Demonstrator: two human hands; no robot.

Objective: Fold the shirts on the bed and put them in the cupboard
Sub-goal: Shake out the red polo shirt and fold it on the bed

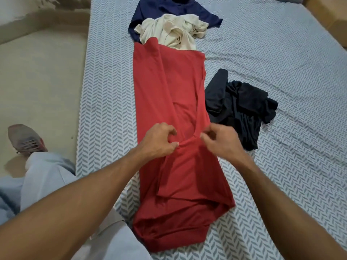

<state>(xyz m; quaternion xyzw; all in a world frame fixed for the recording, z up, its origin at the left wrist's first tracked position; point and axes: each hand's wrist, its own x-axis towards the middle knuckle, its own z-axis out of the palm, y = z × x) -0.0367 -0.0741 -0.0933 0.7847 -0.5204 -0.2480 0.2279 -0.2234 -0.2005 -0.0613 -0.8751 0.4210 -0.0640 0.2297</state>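
Covering most of the view, the bed (pixel 281 72) carries the red shirt (pixel 169 102), laid long down its middle with both sides folded in, between a cream shirt (pixel 169 32) and a black one (pixel 242 109). The left hand (pixel 159 141) and right hand (pixel 223 141) each pinch a fold of red cloth in curled fingers. Soft, light, limp fabric — best taken at the edges, I judge.

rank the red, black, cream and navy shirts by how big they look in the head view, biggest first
1. red shirt, laid out long and nearest the camera
2. black shirt, crumpled
3. cream shirt and navy shirt: similar, not ranked; both bunched and farther off, the navy partly covered and cut by the frame edge
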